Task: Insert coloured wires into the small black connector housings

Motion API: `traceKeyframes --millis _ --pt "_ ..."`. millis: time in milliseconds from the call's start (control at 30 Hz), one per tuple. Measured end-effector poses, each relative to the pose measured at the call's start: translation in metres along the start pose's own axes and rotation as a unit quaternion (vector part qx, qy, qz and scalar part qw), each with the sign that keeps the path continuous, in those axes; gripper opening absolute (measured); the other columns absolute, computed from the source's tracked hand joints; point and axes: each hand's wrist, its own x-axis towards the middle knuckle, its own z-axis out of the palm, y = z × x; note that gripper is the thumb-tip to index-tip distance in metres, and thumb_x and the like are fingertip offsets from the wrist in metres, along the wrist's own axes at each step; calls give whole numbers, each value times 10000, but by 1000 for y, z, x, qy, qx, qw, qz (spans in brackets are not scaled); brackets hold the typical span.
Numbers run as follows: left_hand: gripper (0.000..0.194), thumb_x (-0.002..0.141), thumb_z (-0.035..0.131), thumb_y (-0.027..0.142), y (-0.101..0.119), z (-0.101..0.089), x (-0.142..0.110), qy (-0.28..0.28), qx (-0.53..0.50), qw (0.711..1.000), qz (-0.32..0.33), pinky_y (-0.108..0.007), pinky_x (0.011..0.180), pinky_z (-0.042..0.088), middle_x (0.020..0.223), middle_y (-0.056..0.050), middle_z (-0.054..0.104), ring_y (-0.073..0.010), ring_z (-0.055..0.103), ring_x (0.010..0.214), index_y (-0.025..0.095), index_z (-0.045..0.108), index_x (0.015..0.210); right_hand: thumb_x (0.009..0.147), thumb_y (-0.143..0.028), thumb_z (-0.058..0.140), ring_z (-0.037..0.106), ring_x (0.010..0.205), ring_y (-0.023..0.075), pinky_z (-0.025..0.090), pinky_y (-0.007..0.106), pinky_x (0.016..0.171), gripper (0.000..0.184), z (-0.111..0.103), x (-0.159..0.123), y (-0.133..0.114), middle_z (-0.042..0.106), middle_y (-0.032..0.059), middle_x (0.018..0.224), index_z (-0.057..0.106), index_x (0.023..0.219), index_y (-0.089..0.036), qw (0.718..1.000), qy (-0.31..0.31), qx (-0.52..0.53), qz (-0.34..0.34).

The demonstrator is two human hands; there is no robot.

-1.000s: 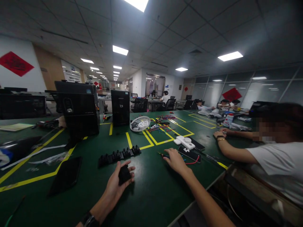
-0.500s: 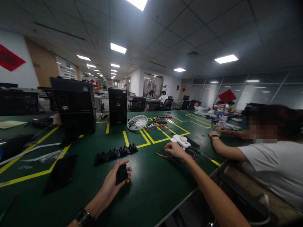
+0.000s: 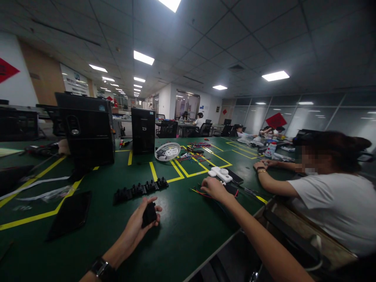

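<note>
In my left hand [image 3: 136,225] lies a small black block [image 3: 149,214], with the thumb and fingers closed around it. My right hand [image 3: 216,188] is over a bundle of thin coloured wires [image 3: 199,192] on the green table. Its fingers point down and are bent together among the wires; whether a wire is between the fingertips is hidden. A row of black clip-like parts [image 3: 141,190] stands on the table beyond my left hand. Just past my right hand sits a white device with rounded ends [image 3: 221,174], with a dark flat phone-like thing [image 3: 235,177] beside it.
Two black computer cases [image 3: 85,133] stand at the back left. A white basket [image 3: 167,152] and more loose wires [image 3: 194,156] are mid-table. A dark flat panel [image 3: 70,214] lies at left near plastic bags [image 3: 53,194]. A co-worker [image 3: 323,203] sits close on the right, hands on the table.
My right hand has come down to the wires, its fingers more bent. My left hand keeps the black block. The whole view has shifted slightly.
</note>
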Motion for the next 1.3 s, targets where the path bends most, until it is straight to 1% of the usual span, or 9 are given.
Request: traceKeyframes --millis 200,367,433,533,633,733,800,933,1300 --pt "563 841 498 514 -1 -1 0 13 -13 1000 22 -383 615 519 881 -117 677 -206 647 647 184 396 1285 823 -213 599 612 900 228 408 282 731 85 6 -17 -15 642 102 968 675 830 -177 997 -29 -74 6" --pt "475 848 480 517 3 -1 -3 57 -32 996 58 -398 635 543 961 -144 672 -221 669 689 172 427 1171 896 -210 472 626 869 259 396 319 731 197 -20 -14 -21 670 142 909 657 924 -151 995 -2 -98 21" --pt "434 846 490 510 6 0 -3 85 -49 993 71 -394 654 553 991 -152 660 -215 673 699 159 454 1100 901 -236 466 633 823 243 397 300 699 209 -33 -14 -34 683 121 870 651 963 -161 998 16 -67 9" --pt "425 840 502 510 8 0 -1 118 -80 986 84 -417 714 559 1005 -158 644 -214 680 712 144 467 1055 897 -290 472 635 800 213 412 276 685 221 -41 -18 -74 692 74 864 652 985 -197 995 33 61 -78" --pt "452 834 502 526 9 -1 0 120 -92 983 103 -443 746 553 993 -149 643 -223 687 737 159 456 1094 897 -283 470 639 826 207 437 281 736 244 -26 -24 -128 697 60 896 648 1048 -212 966 37 178 -181" --pt "440 832 503 529 9 -5 -3 120 -76 978 152 -434 753 549 1023 -117 639 -229 679 840 225 438 1142 886 -233 493 650 821 203 456 283 755 265 2 -26 -173 707 54 892 642 1104 -213 940 41 251 -228" --pt "401 829 503 531 9 -8 -4 124 -67 975 170 -406 753 547 1038 -104 636 -224 664 894 244 448 1104 888 -211 493 652 834 199 467 284 759 273 19 -26 -190 708 52 920 644 1115 -218 923 47 295 -243" --pt "376 808 532 535 10 -16 -1 137 -63 974 168 -373 730 543 1045 -113 641 -213 665 863 223 474 1010 906 -198 468 641 855 188 478 288 772 294 34 -29 -201 693 48 956 646 1135 -246 901 82 353 -240" --pt "426 810 523 553 10 -14 4 154 -93 974 137 -378 782 514 1139 -163 623 -248 651 964 211 470 1059 917 -222 457 621 797 187 480 295 748 306 41 -34 -203 667 62 848 634 1166 -218 899 79 359 -236"
